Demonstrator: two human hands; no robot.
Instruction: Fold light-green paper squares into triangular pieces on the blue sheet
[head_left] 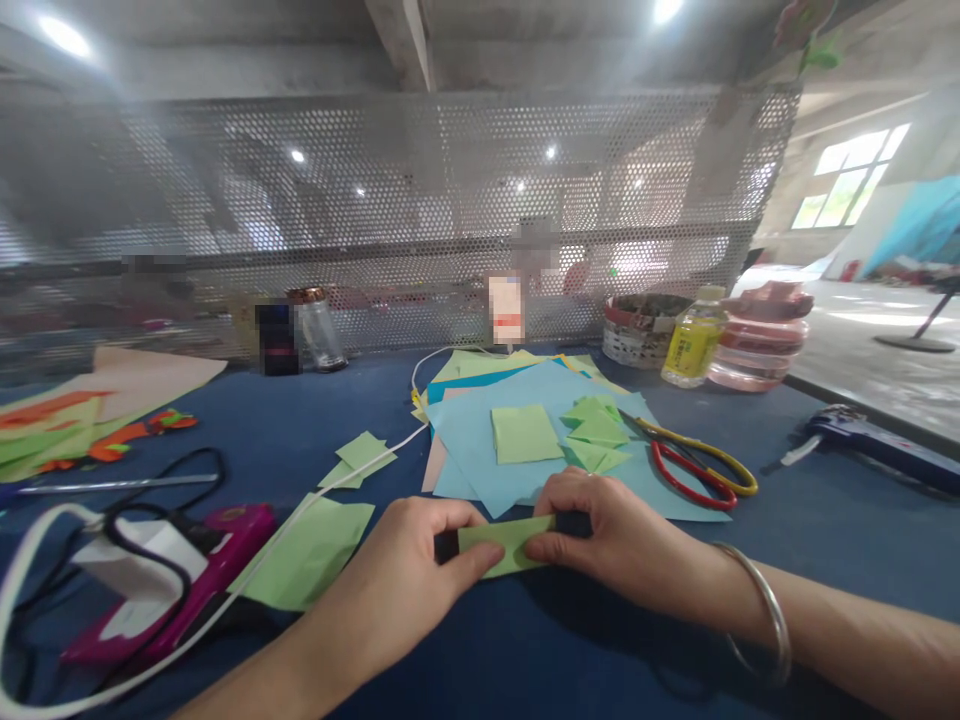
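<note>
Between my two hands is a narrow strip of light green paper [511, 545], which looks folded, held just above the blue tabletop. My left hand [420, 565] pinches its left end between thumb and fingers. At the other end, my right hand [600, 530] grips it the same way, with a silver bangle on that wrist. Beyond the hands lies a light blue paper sheet [469, 440], bearing a square of green paper [525, 434] and several folded green paper pieces [596, 432]. Scissors [701, 465] with red and yellow handles rest at the sheet's right edge.
At left are a magenta power strip [232, 525] with a white cable, and green paper [315, 550]. A glue gun [885, 445] lies at right. A yellow-labelled bottle [691, 340], a pink water bottle [759, 345] and a basket [637, 335] stand before the perforated panel [360, 200].
</note>
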